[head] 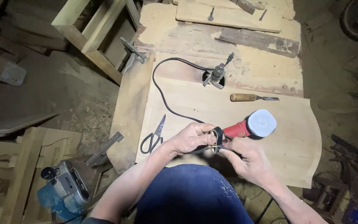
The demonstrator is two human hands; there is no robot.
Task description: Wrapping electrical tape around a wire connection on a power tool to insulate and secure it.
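A red power tool (245, 127) with a pale round head (262, 122) lies on a light wooden board (282, 137). My left hand (191, 137) grips its dark rear end, where the black cord (162, 95) comes in. My right hand (249, 159) pinches a small part at that same rear end, fingers closed on it. The cord loops away across the board to a plug (229, 59) further back.
Black-handled scissors (154, 136) lie left of my hands. A wooden-handled chisel (249, 97) rests on the board behind. A drill-like tool (216, 74) sits in a hole. A blue electric planer (63, 186) stands on the floor at lower left, among wooden frames (88, 37).
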